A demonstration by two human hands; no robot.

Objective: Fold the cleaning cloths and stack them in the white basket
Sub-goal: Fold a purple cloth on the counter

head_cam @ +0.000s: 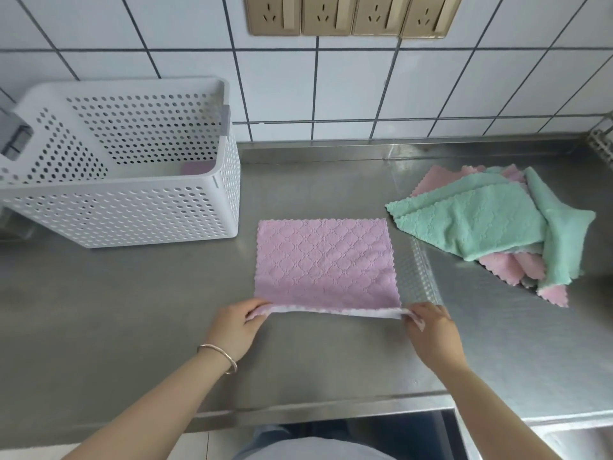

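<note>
Folding stage of the task, seen from the head camera. White basket (132,180) stands at the back-left of the steel counter (99,310), against the tiled wall; through its open top a patch of lilac shows at the bottom, probably a cloth already stowed, though too little is visible to be sure. Left hand (235,327) pinches the near-left corner of the lilac cloth (323,263), which lies flat at the counter's centre. Right hand (431,330) pinches the near-right corner; between the two hands the near hem is lifted just off the counter. Unfolded pile (494,224) of green and pink cloths lies heaped toward the back-right corner, well apart from the basket. Judged step: first fold of this cloth, barely begun. The next move calls for carrying both pinched corners away to meet the far edge, keeping the hem taut and square.
</note>
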